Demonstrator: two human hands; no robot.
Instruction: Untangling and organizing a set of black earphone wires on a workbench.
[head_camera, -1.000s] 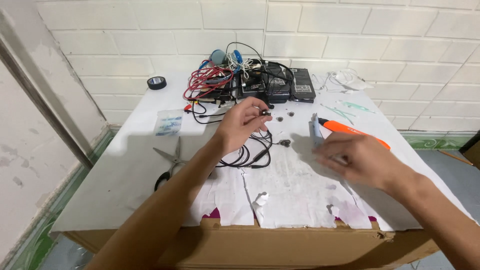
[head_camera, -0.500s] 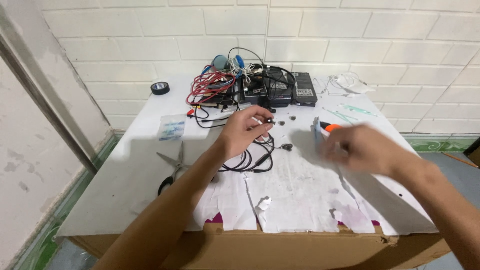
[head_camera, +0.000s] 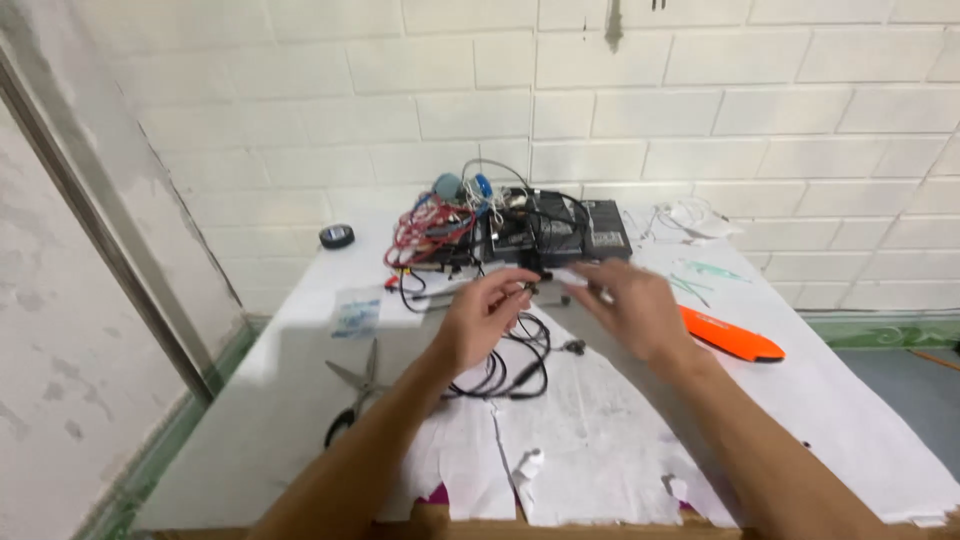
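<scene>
L hand (head_camera: 487, 318) pinches a black cable (head_camera: 505, 372) by its end, fingers clenched on it; rest of cable lies coiled on the table (head_camera: 250, 420) just below, near mid-surface. R hand (head_camera: 627, 308) hovers beside it, blurred, can't tell its grip. Orange cutter (head_camera: 732, 335) twd right edge, scissors (head_camera: 356, 388) twd left edge, wire tangle (head_camera: 428, 232) & black boxes (head_camera: 560, 230) at far edge

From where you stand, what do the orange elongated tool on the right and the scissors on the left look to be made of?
Orange elongated tool: probably moulded plastic, with a smooth, slightly glossy, even colour. Scissors: bare grey metal blades with a dull sheen; the dark handle loops look like plastic, though they are too small to tell for sure. Both lie on the white paper-covered table, apart from either hand.
</scene>
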